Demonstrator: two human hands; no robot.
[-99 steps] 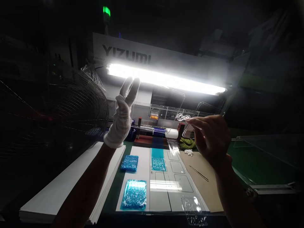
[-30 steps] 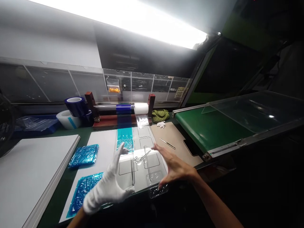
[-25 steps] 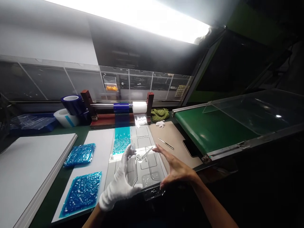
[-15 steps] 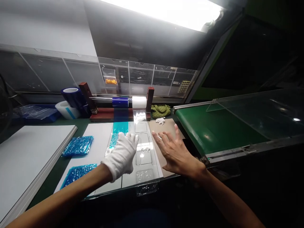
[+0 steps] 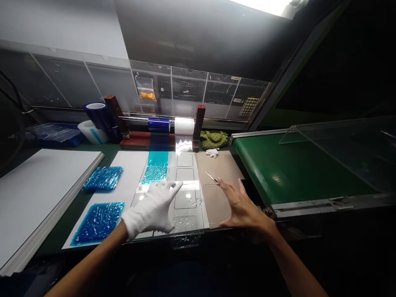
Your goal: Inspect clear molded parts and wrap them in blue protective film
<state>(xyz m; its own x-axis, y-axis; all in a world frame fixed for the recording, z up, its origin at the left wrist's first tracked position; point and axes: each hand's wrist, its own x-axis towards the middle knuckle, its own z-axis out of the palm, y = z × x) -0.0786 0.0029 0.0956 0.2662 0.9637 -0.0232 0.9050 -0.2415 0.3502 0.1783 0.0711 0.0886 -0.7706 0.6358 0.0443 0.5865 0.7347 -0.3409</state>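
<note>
My left hand (image 5: 151,208), in a white glove, hovers palm down over the left part of the clear sheet (image 5: 202,218) with drawn outlines. Its thumb and fingers are spread, with nothing between them. My bare right hand (image 5: 243,206) is open too, above the brown board (image 5: 216,165). Slim metal tweezers (image 5: 210,177) lie by its index fingertip; whether they touch is unclear. Between my hands, a small clear curl (image 5: 195,202) rests on the sheet. Turquoise film (image 5: 158,160) runs from a blue roll (image 5: 159,124), beside clear film (image 5: 184,145) from a white roll (image 5: 185,125).
Two stacks of blue film pieces (image 5: 103,178) lie at left, by thick white sheets (image 5: 46,173). Spare tape rolls (image 5: 95,113) stand behind. A green pouch (image 5: 213,139) and crumpled white cloth (image 5: 212,153) sit at back. A green conveyor belt (image 5: 287,165) borders the right.
My left hand has drawn back toward me and left, and my right hand has shifted right and nearer. More of the tweezers now shows. The view has tilted slightly downward.
</note>
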